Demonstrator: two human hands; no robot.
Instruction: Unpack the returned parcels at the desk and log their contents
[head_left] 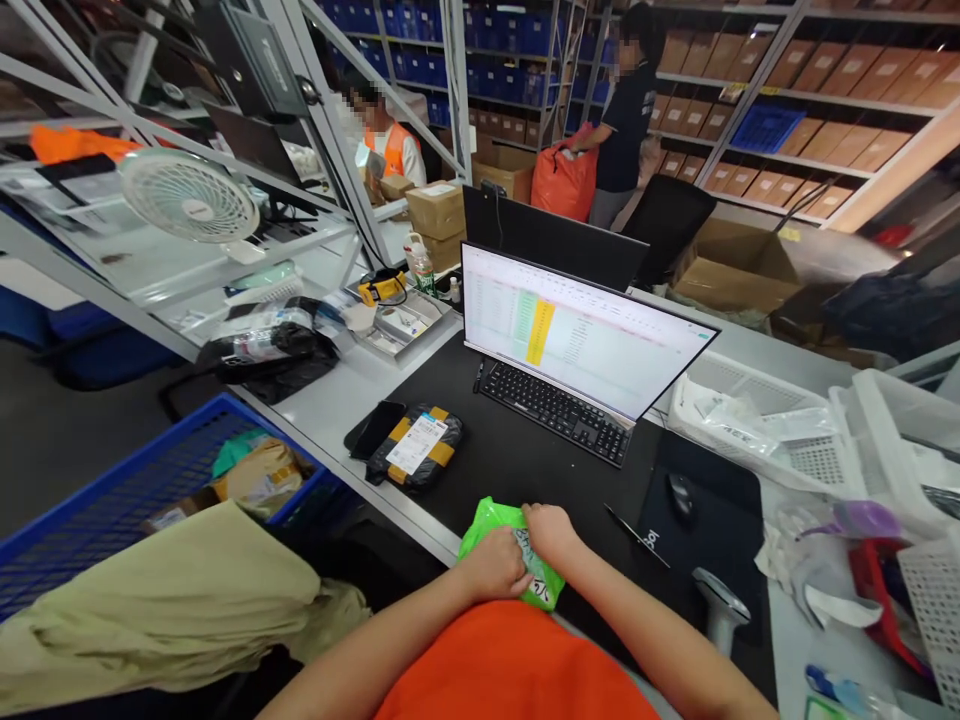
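Observation:
Close to my body, at the desk's near edge, a bright green plastic bag (484,518) with dark handwriting on it is between my hands. My left hand (495,565) is closed on the bag's near left part. The fingers of my right hand (551,532) pinch its upper right edge. What the bag holds is hidden. To the left on the black desk mat lies a black parcel (416,447) with yellow tape and a white label, beside a dark phone (377,430). A thin pointed tool (636,535) lies right of my right hand.
A monitor (577,330) and keyboard (559,412) stand ahead. On the right are a mouse (681,495), a barcode scanner (721,605) and white baskets (817,460). A blue crate (142,480) with parcels is at lower left. Black-wrapped parcels (262,335) lie at the left edge. Two people are farther back.

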